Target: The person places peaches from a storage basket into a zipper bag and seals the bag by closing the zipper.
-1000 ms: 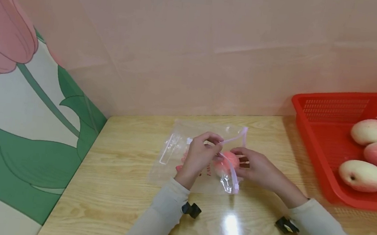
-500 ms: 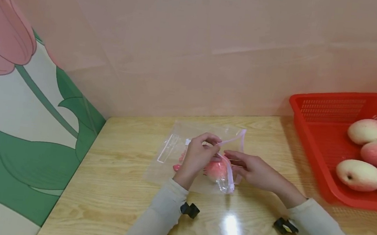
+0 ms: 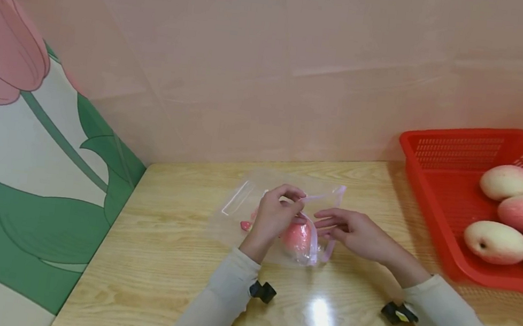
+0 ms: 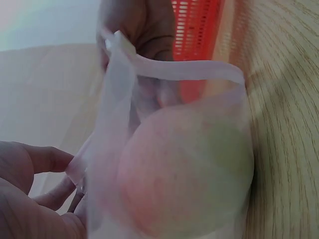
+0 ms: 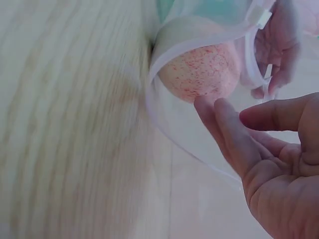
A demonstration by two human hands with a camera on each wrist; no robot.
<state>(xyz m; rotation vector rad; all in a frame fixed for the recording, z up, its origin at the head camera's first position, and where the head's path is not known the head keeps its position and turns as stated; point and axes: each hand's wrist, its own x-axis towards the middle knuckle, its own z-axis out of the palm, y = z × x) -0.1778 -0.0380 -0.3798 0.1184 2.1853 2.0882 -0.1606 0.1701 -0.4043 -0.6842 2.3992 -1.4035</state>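
A clear zip bag (image 3: 234, 235) with a pale purple zip edge lies on the wooden table. Inside it rests a pink-and-cream peach (image 3: 298, 238), seen large through the plastic in the left wrist view. My left hand (image 3: 276, 213) pinches the upper zip edge and keeps the bag's mouth apart. At that mouth is my right hand (image 3: 351, 229), its fingers extended and holding nothing. The right wrist view has its fingertips (image 5: 227, 107) close to the peach (image 5: 202, 69); whether they touch cannot be told.
A red plastic basket (image 3: 431, 204) at the right holds several peaches (image 3: 497, 242). A pinkish sheet (image 3: 252, 76) covers the wall behind the table (image 3: 142, 278). Green leaves and a pink tulip (image 3: 4, 37) are pictured on the left wall.
The peach has moved leftward, deeper into the bag. My right hand has come off it and now sits at the bag's mouth. My left hand has stayed on the zip edge.
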